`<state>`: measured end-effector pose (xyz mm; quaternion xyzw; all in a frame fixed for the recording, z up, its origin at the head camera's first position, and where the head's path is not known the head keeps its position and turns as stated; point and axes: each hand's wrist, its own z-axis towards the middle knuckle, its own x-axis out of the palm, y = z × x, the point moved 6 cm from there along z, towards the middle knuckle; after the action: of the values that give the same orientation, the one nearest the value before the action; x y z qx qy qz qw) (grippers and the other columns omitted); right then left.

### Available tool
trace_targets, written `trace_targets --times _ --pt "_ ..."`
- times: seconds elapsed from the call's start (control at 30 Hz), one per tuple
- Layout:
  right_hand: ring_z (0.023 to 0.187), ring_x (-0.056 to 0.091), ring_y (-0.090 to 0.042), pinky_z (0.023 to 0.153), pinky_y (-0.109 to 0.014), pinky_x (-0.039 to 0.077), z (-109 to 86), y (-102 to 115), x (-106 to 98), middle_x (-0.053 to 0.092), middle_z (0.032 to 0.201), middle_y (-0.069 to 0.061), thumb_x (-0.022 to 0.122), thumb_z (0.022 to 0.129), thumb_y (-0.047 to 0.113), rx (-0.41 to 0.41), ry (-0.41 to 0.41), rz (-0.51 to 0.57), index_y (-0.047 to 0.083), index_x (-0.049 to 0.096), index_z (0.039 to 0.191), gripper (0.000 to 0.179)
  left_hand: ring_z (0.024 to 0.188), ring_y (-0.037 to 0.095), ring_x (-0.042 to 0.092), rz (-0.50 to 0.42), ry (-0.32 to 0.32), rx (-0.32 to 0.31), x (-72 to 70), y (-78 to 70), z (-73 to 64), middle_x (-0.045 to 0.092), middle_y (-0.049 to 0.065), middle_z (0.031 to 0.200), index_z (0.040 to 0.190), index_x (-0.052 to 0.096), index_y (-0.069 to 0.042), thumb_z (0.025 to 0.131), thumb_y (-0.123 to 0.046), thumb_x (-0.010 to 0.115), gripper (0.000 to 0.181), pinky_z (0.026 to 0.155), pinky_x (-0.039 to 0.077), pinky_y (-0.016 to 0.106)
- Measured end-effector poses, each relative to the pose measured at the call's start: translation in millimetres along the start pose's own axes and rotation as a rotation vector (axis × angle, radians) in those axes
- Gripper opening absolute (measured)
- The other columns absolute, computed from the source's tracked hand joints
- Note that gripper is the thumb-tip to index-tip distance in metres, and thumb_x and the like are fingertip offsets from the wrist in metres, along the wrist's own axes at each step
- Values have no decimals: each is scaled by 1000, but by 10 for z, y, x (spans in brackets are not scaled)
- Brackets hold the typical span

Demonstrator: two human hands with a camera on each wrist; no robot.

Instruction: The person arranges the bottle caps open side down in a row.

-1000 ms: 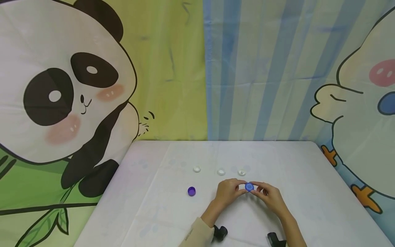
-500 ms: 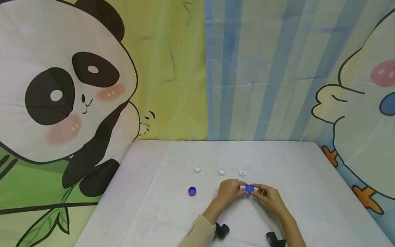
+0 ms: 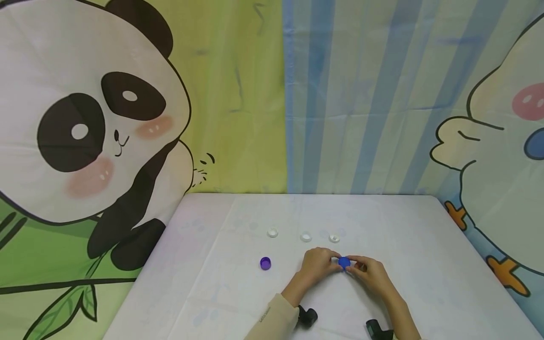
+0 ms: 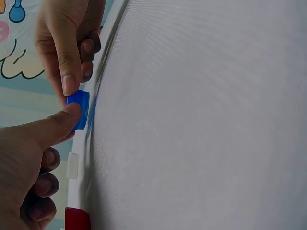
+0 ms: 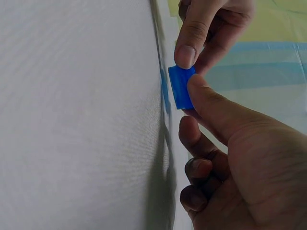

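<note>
A small blue bottle cap is held between both hands, just above the white table. My left hand pinches its left side with thumb and forefinger. On the opposite side, the thumb and forefinger of my right hand pinch the same cap. The left wrist view shows the cap edge-on, with a thumb from each hand on it. Seen from the right wrist, the cap is a short blue cylinder. The other fingers of both hands are curled and hold nothing visible.
Three small white caps, the left one, the middle one and the right one, lie beyond the hands. A purple cap lies left of them, open side up. The white table meets printed curtains behind.
The blue cap has tilted, so its ringed face gives way to a plain blue surface. Both hands have lowered it slightly toward the person, keeping their pinch.
</note>
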<state>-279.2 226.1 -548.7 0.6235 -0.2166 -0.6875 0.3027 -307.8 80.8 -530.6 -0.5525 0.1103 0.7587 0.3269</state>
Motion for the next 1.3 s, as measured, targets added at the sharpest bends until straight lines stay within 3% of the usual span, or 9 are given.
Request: trace_targets --times 1.0,1.3 --pt "59 41 -7 53 -21 35 -17 -4 9 49 67 7 69 77 27 -10 29 -14 11 67 106 33 57 -3 47 0 50 27 92 8 28 66 -16 81 97 69 -32 72 -51 67 31 48 32 14" --pt "58 40 -9 51 -21 34 -14 -19 27 49 67 5 67 79 28 34 46 0 10 66 107 33 57 -3 46 -18 72 11 85 12 17 66 -15 81 98 69 -32 73 -50 66 31 48 32 14"
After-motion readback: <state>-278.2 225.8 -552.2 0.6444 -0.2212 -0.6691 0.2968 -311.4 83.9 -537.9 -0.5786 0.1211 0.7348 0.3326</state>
